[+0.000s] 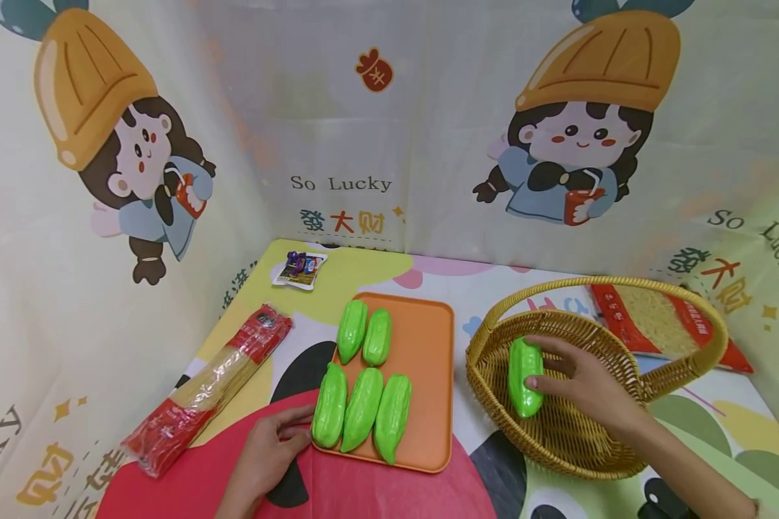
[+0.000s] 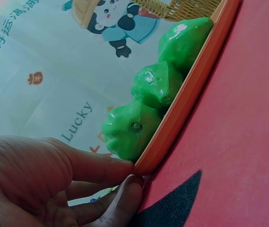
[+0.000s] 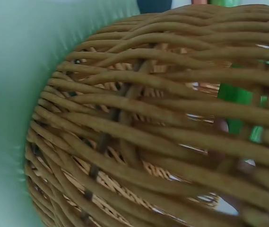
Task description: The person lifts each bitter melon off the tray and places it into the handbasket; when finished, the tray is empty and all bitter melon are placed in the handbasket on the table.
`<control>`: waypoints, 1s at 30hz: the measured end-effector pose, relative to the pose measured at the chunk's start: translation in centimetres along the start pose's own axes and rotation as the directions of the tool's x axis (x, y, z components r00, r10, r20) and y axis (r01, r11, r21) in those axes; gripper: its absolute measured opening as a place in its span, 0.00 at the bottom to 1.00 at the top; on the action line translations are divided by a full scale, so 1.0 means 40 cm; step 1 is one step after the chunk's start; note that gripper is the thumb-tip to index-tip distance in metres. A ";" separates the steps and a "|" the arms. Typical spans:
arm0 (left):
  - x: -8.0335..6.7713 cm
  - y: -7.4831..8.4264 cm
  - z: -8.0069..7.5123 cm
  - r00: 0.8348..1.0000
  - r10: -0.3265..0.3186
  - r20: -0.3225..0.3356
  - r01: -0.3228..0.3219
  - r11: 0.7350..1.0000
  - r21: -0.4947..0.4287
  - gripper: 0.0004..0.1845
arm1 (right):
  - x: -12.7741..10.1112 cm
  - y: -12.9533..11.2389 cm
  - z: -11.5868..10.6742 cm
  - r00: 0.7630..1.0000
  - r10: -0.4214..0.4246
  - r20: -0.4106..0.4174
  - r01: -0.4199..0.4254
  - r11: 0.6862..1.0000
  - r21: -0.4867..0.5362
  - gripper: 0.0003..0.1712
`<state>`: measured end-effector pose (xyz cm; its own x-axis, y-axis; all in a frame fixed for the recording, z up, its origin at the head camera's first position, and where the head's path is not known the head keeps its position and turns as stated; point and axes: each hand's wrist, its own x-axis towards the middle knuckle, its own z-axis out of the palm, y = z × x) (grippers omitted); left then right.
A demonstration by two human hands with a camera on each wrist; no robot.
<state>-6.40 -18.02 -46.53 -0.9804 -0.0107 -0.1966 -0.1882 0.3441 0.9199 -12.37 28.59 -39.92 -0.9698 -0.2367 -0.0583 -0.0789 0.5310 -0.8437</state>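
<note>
My left hand (image 1: 267, 450) is at the near left corner of an orange tray (image 1: 431, 389); in the left wrist view its thumb and fingers pinch the tray's rim. Several shiny, ribbed green vegetables (image 1: 362, 411) lie on the tray, two at the far left and the others in a row near the front. My right hand (image 1: 587, 382) reaches into a woven basket (image 1: 493, 425) with an arched handle, holding another green vegetable (image 1: 526, 378) between thumb and fingers. In the right wrist view, the basket's weave (image 3: 139, 104) hides most of that hand.
Left of the tray lies a long red-ended pack of noodles (image 1: 214, 386). A small packet (image 1: 300, 270) sits at the back left. Behind the basket is a red bag of pale yellow food (image 1: 656, 321). A printed cloth backdrop (image 1: 435, 166) stands behind.
</note>
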 end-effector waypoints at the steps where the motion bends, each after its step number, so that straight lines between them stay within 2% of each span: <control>1: 0.000 0.000 -0.001 1.000 0.002 -0.001 -0.002 1.000 -0.002 0.22 | 0.006 0.004 0.003 1.000 0.004 0.010 -0.004 1.000 0.012 0.38; 9: 0.001 0.000 -0.002 1.000 0.006 0.008 -0.006 1.000 -0.001 0.22 | 0.043 0.039 0.026 0.995 0.047 0.091 -0.058 0.991 0.124 0.39; 17: 0.005 0.000 -0.002 1.000 -0.001 0.021 0.001 1.000 -0.004 0.22 | 0.062 0.067 0.033 0.993 0.015 0.115 -0.030 0.991 0.132 0.38; 21: 0.007 -0.004 -0.003 1.000 0.002 0.019 -0.002 1.000 -0.002 0.22 | 0.065 0.074 0.035 0.994 0.001 0.106 -0.012 0.995 0.102 0.38; 30: 0.008 -0.004 -0.002 1.000 -0.006 0.023 0.007 1.000 -0.007 0.22 | 0.064 0.077 0.036 0.995 0.005 0.102 -0.016 0.995 0.103 0.38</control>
<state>-6.67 -18.14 -46.72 -0.9776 0.0085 -0.2102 -0.1950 0.3375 0.9209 -14.78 28.43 -43.44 -0.9417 -0.3156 -0.1167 -0.0396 0.4484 -0.8930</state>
